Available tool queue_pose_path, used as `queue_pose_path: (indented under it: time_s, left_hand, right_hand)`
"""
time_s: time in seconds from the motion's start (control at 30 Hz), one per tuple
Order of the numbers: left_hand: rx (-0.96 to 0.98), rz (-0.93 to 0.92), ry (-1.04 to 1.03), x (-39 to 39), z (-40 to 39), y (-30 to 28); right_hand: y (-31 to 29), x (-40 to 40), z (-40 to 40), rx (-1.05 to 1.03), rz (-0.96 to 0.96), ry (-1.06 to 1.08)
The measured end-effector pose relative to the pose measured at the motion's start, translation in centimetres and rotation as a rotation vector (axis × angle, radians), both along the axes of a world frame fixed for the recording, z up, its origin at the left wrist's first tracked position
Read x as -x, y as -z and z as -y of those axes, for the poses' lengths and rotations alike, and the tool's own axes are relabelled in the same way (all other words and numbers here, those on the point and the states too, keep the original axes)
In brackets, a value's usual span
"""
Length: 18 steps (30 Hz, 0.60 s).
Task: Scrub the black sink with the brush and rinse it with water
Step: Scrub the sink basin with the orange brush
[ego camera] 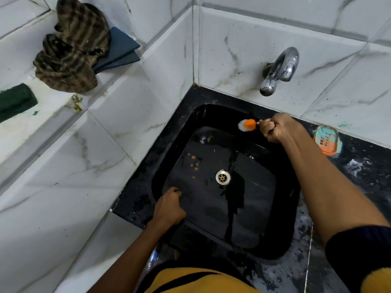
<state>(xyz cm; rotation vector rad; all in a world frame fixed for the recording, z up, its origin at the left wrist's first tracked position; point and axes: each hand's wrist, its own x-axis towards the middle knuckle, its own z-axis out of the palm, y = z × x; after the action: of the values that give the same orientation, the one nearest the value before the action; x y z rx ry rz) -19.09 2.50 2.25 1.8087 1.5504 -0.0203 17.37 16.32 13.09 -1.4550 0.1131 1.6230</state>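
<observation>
- Sink: black, square basin set in a black counter, tucked in the corner of two white marble-look tiled walls.
- Basin floor is wet and glossy, with brown specks left of centre and along the far wall. Metal drain sits near the middle.
- Brush: small, with white and orange bristles, at the far inner wall of the sink just below the rim, head pointing left. Bristles look to be touching the wall, but I can't tell for sure.
- Right hand: fingers wrapped tight round the brush handle, fist at the far right corner of the sink, forearm reaching in from the near right. Dark sleeve with a yellow cuff at the near right edge.
- Left hand: curled over the near left rim of the sink, fingertips hooked inside the basin, gripping the edge.
- Tap: chrome, on the far wall above the sink, no water running.
- Soap dish: orange and teal, on the counter by the far wall, right of the right hand.
- Ledge on the left: crumpled brown striped cloth, folded blue-grey cloth under it, dark green pad at the left edge.
- Yellow shirt with a black stripe at the near edge.
</observation>
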Motion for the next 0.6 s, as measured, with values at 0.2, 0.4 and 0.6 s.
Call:
queue_pose_path:
  time_s: [0.2,0.4,0.6]
  left_hand:
    - [0.006,-0.017,0.117,-0.9,-0.3,0.8]
    - [0.002,0.041,0.181,-2.0,0.5,0.9]
    - [0.039,0.029,0.23,-2.3,0.4,0.7]
  right_hand:
    - [-0.4,-0.2,1.6,-0.042,0.375,-0.34]
    - [2.3,-1.5,4.8,0.13,0.747,-0.391]
    - [1.4,1.0,4.0,-0.027,1.376,-0.613]
